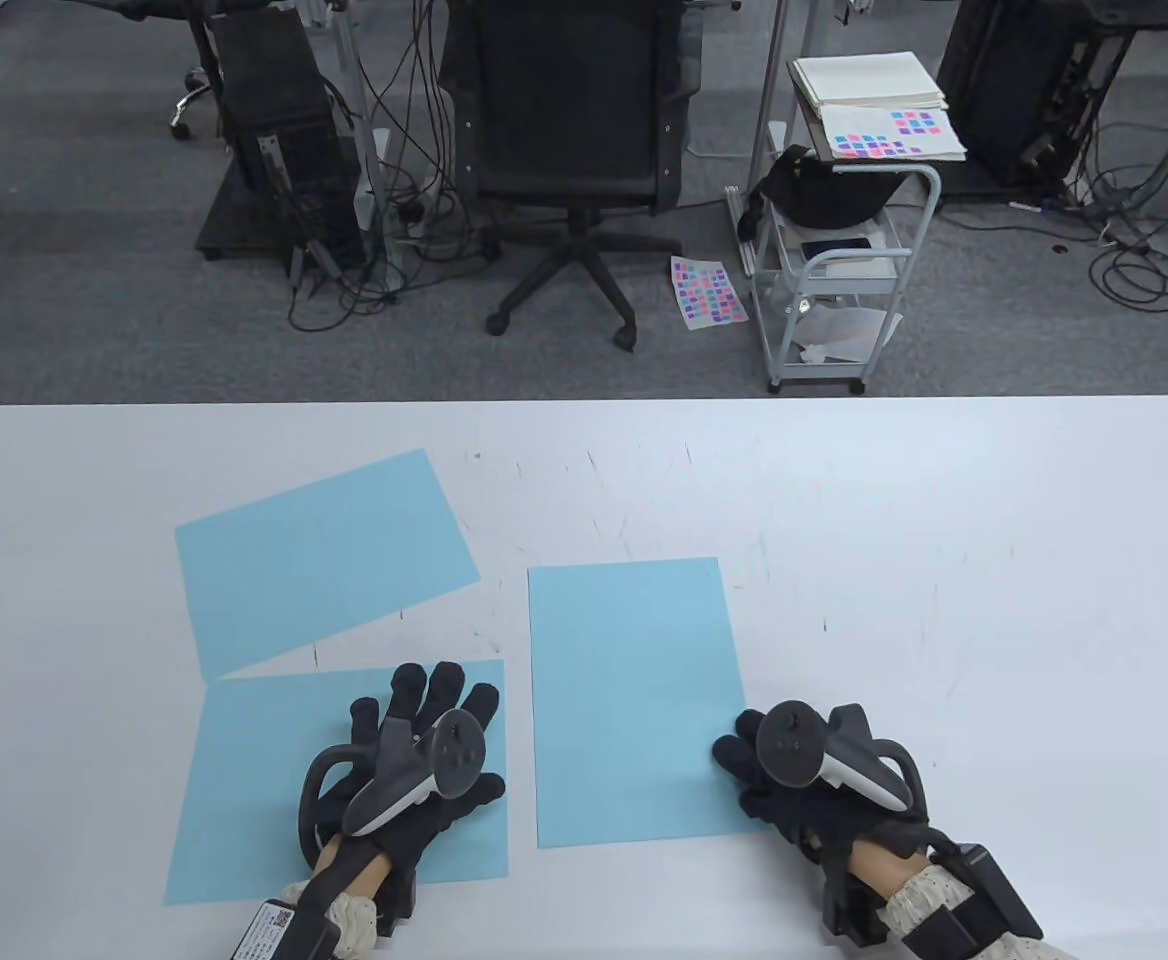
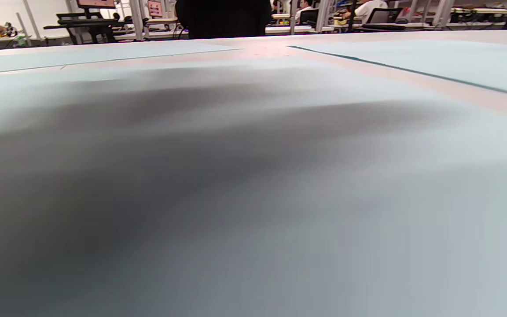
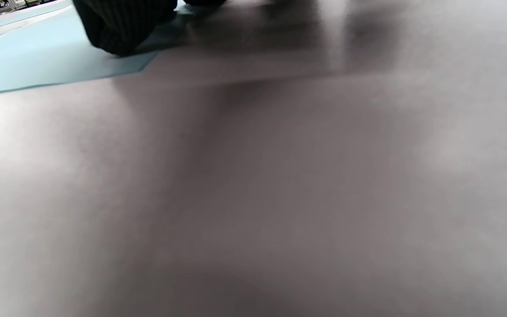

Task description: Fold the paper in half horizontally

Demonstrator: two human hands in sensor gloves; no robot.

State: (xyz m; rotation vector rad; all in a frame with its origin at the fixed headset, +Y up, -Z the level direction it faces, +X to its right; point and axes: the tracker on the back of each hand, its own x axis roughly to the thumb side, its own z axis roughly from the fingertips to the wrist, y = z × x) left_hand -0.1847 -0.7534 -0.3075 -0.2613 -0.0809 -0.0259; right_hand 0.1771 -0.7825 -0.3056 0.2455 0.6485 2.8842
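White tabletop (image 1: pixel 944 560) carries three light blue sheets. One upright sheet (image 1: pixel 634 700) lies in the middle, unfolded, and looks like the one to fold. My right hand (image 1: pixel 794 790) rests at its lower right corner, fingers touching the paper; whether they pinch the edge I cannot tell, since the right wrist view is blurred. My left hand (image 1: pixel 414 760) lies flat, fingers spread, on the lower left sheet (image 1: pixel 244 790). To fold well, lift the near edge, carry it to the far edge, match the corners, then press the crease outward from the centre.
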